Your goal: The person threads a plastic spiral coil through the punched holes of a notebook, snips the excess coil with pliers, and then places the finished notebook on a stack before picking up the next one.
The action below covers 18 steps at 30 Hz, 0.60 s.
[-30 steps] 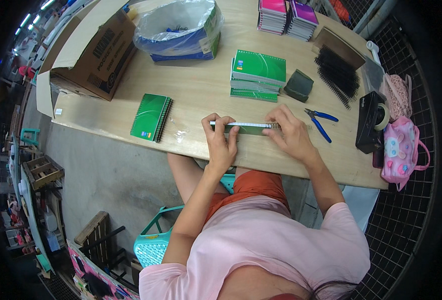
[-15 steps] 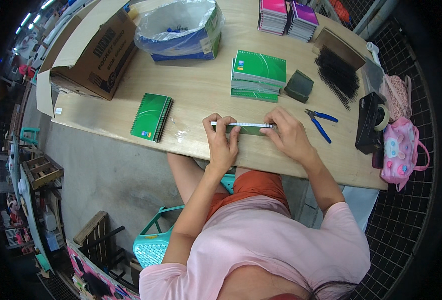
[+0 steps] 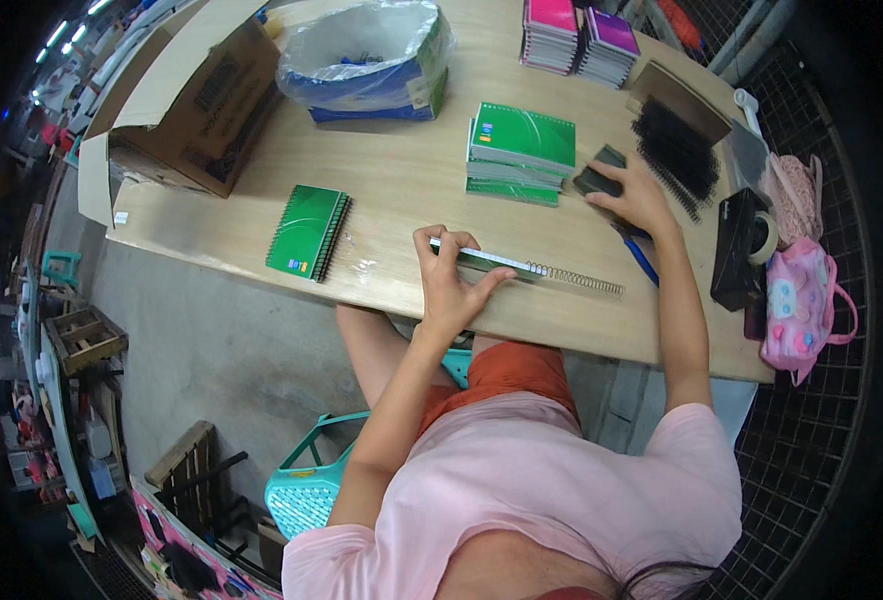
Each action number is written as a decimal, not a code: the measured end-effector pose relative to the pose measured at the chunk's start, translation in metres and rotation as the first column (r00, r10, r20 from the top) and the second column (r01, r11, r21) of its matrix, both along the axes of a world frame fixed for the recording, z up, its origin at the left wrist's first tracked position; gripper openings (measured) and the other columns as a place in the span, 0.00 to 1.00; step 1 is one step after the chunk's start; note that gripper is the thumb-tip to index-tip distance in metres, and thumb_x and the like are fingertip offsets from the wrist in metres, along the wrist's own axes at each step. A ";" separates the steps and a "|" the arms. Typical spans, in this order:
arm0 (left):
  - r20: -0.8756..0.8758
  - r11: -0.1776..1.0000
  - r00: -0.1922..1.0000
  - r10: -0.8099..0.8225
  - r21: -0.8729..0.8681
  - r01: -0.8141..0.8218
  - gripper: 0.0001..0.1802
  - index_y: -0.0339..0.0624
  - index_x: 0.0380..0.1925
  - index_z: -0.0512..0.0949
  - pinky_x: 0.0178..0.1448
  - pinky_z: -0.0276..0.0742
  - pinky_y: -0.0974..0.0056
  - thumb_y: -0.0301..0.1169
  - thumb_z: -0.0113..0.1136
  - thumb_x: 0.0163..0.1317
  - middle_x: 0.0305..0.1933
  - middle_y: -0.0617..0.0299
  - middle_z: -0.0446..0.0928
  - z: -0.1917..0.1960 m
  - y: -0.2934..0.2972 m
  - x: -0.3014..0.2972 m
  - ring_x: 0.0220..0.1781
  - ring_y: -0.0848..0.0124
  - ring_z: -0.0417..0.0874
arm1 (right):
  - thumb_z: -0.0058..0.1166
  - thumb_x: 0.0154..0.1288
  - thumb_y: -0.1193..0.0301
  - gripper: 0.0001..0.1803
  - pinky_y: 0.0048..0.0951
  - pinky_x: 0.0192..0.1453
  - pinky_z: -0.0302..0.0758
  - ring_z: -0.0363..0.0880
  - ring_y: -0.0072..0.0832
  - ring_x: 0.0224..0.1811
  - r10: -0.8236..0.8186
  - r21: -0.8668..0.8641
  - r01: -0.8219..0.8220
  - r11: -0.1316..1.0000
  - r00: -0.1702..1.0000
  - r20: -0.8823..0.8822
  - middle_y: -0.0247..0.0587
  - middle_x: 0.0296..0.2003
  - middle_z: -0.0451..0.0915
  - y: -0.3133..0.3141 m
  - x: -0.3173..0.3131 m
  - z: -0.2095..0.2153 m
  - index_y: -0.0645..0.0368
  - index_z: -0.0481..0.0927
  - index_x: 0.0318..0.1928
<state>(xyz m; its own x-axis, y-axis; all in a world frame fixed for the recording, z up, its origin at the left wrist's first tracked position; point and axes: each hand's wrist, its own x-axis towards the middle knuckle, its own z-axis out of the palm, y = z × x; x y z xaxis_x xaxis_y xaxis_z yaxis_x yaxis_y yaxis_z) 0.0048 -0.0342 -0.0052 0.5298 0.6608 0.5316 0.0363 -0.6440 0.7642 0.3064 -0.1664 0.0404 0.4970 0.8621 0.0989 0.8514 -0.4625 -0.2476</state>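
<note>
Starting at the left of the pale wooden surface (image 3: 402, 190), an open brown cardboard box (image 3: 197, 110) sits beside a plastic-lined blue and green carton (image 3: 372, 60), and a single green spiral-bound notebook (image 3: 307, 232) lies flat nearer the front edge. At the middle front, the left hand (image 3: 454, 280) presses down on a thin stack of green-covered pages with a silver wire spiral (image 3: 522, 268) running out along its edge to the right; the fingers are spread and bent over it, pinning rather than gripping. Behind it stands a stack of green notebooks (image 3: 520, 152). Further right, the right hand (image 3: 637, 195) reaches away with fingers loosely open over a small dark flat piece (image 3: 602, 180), beside a pile of black wire spirals (image 3: 677, 150); whether it grips it I cannot tell. A good move, I judge, keeps the left palm firm so pages and holes stay aligned while the other hand is away.
</note>
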 end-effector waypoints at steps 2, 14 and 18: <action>-0.017 1.000 1.000 -0.008 0.011 0.008 0.34 0.39 0.36 0.72 0.53 0.67 0.55 0.43 0.84 0.35 0.40 0.54 0.64 -0.003 0.007 -0.004 0.48 0.56 0.65 | 0.67 0.54 0.55 0.31 0.40 0.66 0.69 0.73 0.46 0.61 0.102 0.120 -0.073 0.990 0.963 -0.250 0.57 0.58 0.75 -0.011 -0.019 0.033 0.53 0.82 0.58; -0.069 0.993 0.990 -0.120 -0.029 0.118 0.35 0.41 0.37 0.71 0.52 0.70 0.54 0.40 0.85 0.34 0.42 0.54 0.63 0.005 0.014 -0.002 0.48 0.56 0.67 | 0.55 0.66 0.54 0.26 0.31 0.63 0.70 0.79 0.34 0.55 0.583 0.567 -0.271 0.778 -0.028 -0.812 0.48 0.53 0.82 0.012 -0.081 0.018 0.67 0.85 0.46; -0.059 0.991 0.989 -0.134 -0.034 0.132 0.35 0.39 0.37 0.70 0.51 0.70 0.55 0.39 0.85 0.34 0.41 0.54 0.63 0.005 0.015 -0.002 0.47 0.56 0.67 | 0.51 0.67 0.56 0.26 0.37 0.64 0.68 0.76 0.39 0.55 0.482 0.274 -0.415 0.868 0.563 -0.671 0.50 0.53 0.78 0.022 -0.086 0.020 0.67 0.86 0.48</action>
<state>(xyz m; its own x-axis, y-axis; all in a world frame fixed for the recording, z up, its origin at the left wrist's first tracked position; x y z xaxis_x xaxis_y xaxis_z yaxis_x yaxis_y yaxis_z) 0.0033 -0.0194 0.0000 0.6453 0.5972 0.4764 -0.0010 -0.6230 0.7823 0.2200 -0.1442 0.0606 -0.0067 0.9996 -0.0291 0.4946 -0.0219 -0.8688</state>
